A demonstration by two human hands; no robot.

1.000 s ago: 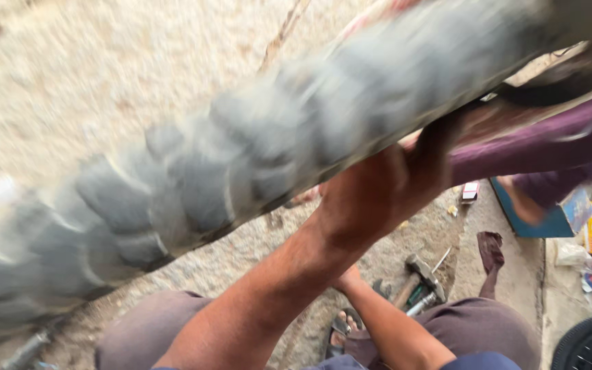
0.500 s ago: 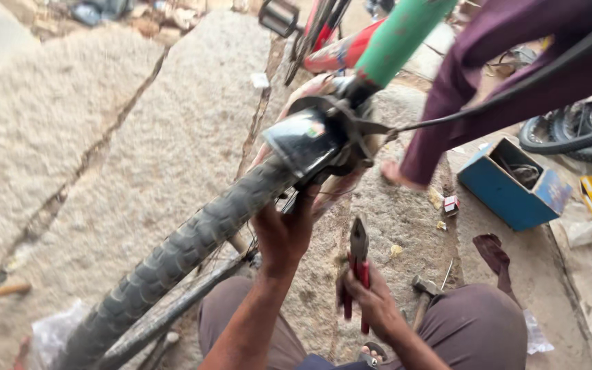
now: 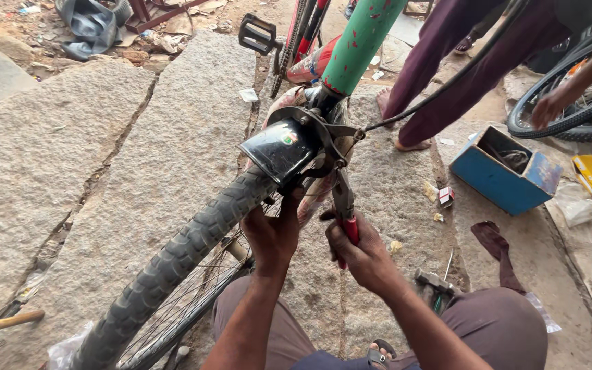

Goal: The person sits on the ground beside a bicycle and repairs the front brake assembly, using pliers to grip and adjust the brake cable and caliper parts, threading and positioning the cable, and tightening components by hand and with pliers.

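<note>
Since half a second ago my right hand (image 3: 364, 257) has lifted the red-handled steel pliers (image 3: 344, 205) from low by my knee up to the brake, and the wheel sits closer under me. My fingers are wrapped tight round the handles, and the pliers stand nearly upright, long axis running away from me, the dark nose pointing up at the thin metal brake arm (image 3: 330, 147) beside the glossy black mudguard (image 3: 282, 147). My left hand (image 3: 272, 236) presses against the knobbly black rubber tyre (image 3: 193, 240) just below the mudguard; whether its fingers are curled closed I cannot tell. The tyre runs diagonally from lower left to the chipped green fork tube (image 3: 361, 44). Rough grey stone slabs (image 3: 104, 151) lie underneath, with a blue metal box (image 3: 498, 185) to the right.
</note>
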